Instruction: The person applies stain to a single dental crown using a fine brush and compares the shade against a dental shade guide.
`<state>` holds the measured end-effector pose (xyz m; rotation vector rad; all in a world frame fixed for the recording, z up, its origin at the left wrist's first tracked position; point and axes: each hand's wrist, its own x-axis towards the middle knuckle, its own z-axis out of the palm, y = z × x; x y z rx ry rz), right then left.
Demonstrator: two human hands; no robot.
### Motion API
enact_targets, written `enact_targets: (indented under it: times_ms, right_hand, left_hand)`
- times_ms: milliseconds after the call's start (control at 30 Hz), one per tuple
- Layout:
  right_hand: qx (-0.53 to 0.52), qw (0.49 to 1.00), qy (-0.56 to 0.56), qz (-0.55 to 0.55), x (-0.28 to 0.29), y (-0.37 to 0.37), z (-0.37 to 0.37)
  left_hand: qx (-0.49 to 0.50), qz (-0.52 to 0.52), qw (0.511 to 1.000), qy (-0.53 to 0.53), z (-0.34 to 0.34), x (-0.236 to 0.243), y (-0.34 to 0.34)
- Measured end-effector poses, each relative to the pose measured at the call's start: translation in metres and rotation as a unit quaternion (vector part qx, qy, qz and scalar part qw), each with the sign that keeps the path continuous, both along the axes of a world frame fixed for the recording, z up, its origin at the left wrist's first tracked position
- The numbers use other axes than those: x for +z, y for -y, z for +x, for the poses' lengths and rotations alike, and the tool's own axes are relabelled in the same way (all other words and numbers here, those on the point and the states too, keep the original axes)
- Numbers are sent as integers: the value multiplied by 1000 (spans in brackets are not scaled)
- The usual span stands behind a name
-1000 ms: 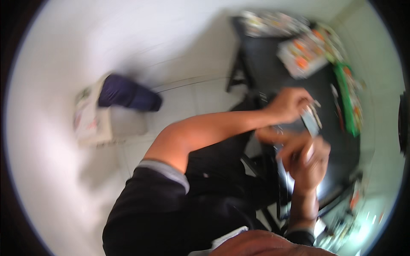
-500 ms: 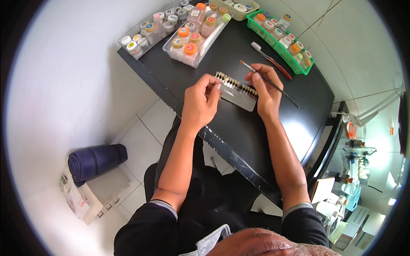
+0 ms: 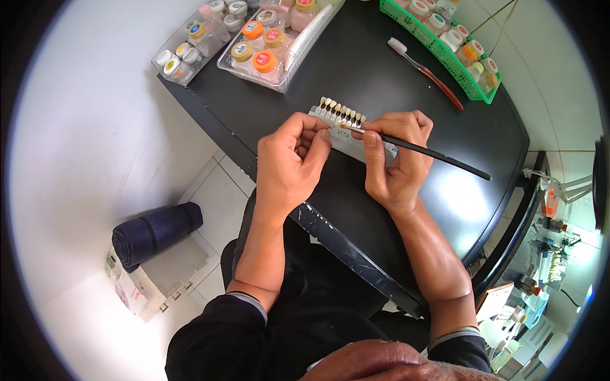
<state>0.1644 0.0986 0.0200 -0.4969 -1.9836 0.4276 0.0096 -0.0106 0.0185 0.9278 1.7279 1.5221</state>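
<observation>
The grey tooth shade guide [image 3: 348, 143] lies on the black surface [image 3: 343, 193], its right end partly behind the right hand [image 3: 400, 155], which grips a slim dark-handled brush [image 3: 445, 157] like a pen, bristles over the guide. At the guide's near left, the left hand [image 3: 289, 165] has thumb and fingers curled narrow, any grip impossible to tell; beyond the guide's right end lies a red-handled toothbrush [image 3: 433, 76].

The head camera looks steeply down from the person's head — fisheye-wide, near the left hand [image 3: 289, 166] and right hand [image 3: 401, 155] — taking in table [image 3: 349, 63], wall [image 3: 108, 127] and floor [image 3: 223, 206] inside a dark round rim.
</observation>
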Motion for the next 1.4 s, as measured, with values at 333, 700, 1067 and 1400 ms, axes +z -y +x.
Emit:
enact_targets:
  times_ms: [333,700,1067,1400]
  right_hand:
    - [-19,999,46,10,-1,0,-2]
    - [-18,1000,20,-7,1,1,-1]
    - [-52,997,-8,-53,-4,-2,1]
    - [-4,998,-16,-58,-5,-4,1]
  left_hand:
    - [15,46,999,1,1,-3,-1]
    - [-21,11,1000,-4,-1,-3,0]
    - [-29,50,998,5,-5,-7,1]
    - [5,125,989,74,-4,-11,-1]
